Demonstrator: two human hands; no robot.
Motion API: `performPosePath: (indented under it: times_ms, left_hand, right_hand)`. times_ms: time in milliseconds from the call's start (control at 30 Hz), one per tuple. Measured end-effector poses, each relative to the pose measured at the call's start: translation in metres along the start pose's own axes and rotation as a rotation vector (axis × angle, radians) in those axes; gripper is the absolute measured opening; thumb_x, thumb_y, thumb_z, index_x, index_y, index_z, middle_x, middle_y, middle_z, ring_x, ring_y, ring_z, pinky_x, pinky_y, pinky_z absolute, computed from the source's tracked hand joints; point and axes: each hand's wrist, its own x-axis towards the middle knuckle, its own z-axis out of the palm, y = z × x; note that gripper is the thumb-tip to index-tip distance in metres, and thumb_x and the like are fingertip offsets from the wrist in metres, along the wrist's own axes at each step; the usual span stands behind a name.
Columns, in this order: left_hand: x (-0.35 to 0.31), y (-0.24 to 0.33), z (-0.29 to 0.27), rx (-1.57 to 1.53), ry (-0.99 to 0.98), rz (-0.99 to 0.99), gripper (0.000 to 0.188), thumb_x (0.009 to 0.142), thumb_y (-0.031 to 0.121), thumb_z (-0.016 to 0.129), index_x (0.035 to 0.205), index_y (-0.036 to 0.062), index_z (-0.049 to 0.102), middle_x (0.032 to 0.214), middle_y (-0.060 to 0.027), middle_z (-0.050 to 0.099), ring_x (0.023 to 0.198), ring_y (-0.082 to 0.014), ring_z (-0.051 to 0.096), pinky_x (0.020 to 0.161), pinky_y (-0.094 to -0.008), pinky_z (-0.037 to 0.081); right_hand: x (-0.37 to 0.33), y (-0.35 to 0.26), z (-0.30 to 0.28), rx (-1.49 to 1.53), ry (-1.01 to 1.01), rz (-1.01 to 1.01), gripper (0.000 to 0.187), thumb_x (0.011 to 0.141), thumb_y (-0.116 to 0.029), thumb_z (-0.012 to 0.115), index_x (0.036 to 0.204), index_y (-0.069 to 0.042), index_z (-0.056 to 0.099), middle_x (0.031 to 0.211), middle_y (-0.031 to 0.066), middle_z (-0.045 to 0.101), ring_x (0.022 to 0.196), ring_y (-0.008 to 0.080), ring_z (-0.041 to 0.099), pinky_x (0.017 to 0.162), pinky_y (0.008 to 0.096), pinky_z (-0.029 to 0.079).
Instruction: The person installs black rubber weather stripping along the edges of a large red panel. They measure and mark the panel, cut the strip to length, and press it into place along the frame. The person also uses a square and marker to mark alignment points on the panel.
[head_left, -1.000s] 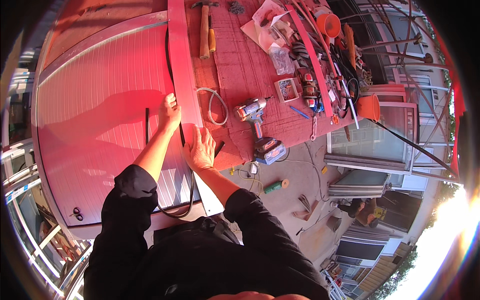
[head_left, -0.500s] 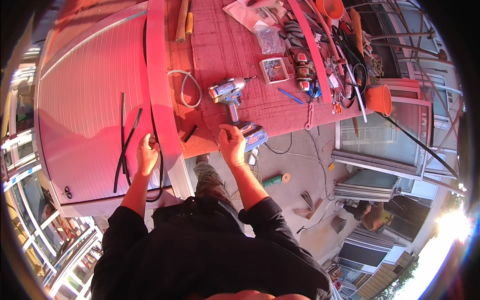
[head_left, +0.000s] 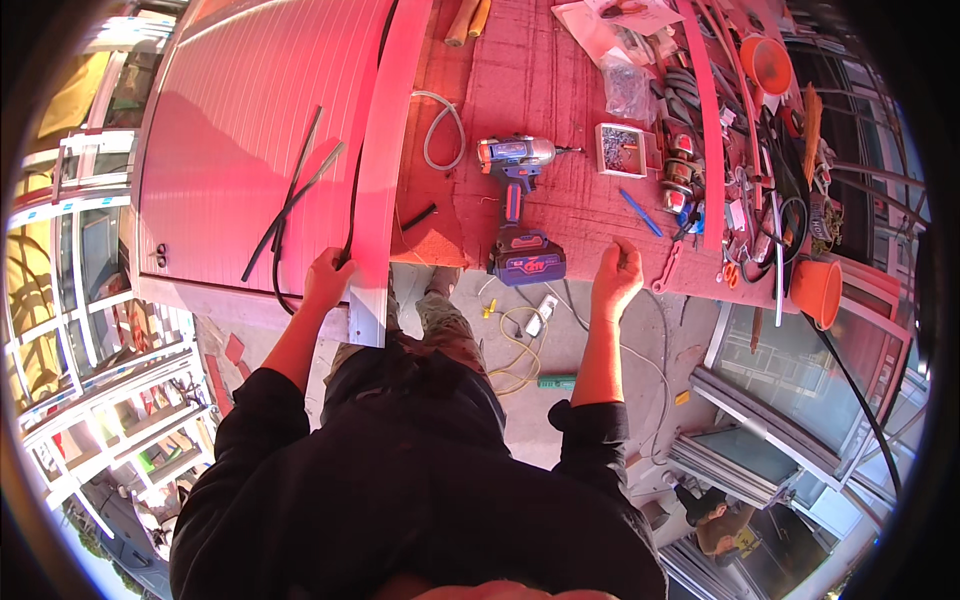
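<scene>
My left hand (head_left: 326, 280) is at the near right corner of the framed panel (head_left: 230, 180), its fingers closed on a black rubber strip (head_left: 356, 190). This strip runs along the frame's inner edge, and its loose end curves below the hand. Two loose dark strips (head_left: 296, 185) lie crossed on the panel. My right hand (head_left: 617, 280) is raised past the bench's near edge, fingers curled; whether anything is in them is hidden. Between my hands, a blue cordless drill (head_left: 515, 185) rests on the red-covered bench (head_left: 560, 230). Small scissors (head_left: 160, 255) lie at the panel's left edge.
A box of screws (head_left: 622, 150), a blue pen (head_left: 640, 212) and a pink wrench (head_left: 668, 268) lie right of the drill. Farther right are cluttered tools and an orange pot (head_left: 817, 292). Cables and a power strip (head_left: 541, 314) lie on the floor below.
My view has shifted. The left hand has moved to the panel's frame and closed on the black strip. My right hand has moved rightward, away from the drill.
</scene>
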Motion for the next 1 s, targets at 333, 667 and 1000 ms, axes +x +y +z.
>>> performPosePath:
  times_ms: [333,667,1000]
  left_hand:
    - [-0.047,-0.024,-0.006,-0.379,0.073,-0.194,0.031,0.092,0.028,0.061,0.098,-0.0021,0.067,0.069,-0.0051,0.062,0.063,-0.0128,0.058,0.059,-0.0306,0.045]
    - [-0.054,-0.066,-0.08,-0.093,0.53,0.145,0.024,0.086,0.02,0.065,0.102,0.0028,0.07,0.1,-0.0161,0.067,0.101,-0.0344,0.062,0.088,-0.0431,0.049]
    - [0.092,-0.259,-0.29,0.218,0.901,-0.578,0.062,0.086,0.029,0.065,0.143,0.0135,0.044,0.143,-0.0172,0.043,0.133,-0.0338,0.041,0.108,-0.0476,0.035]
  right_hand:
    - [-0.096,-0.066,0.189,-0.312,-0.8,-0.29,0.024,0.081,-0.023,0.063,0.096,-0.005,0.07,0.092,0.0141,0.07,0.09,0.0334,0.066,0.082,0.0426,0.051]
    - [-0.168,-0.076,0.215,-0.375,-1.107,-0.264,0.029,0.09,-0.023,0.06,0.105,0.001,0.068,0.097,0.0141,0.07,0.093,0.0243,0.067,0.08,0.0356,0.052]
    - [-0.209,-0.077,0.183,-0.499,-1.056,-0.175,0.025,0.089,-0.017,0.06,0.101,0.002,0.07,0.097,0.0156,0.07,0.087,0.0242,0.067,0.071,0.0322,0.053]
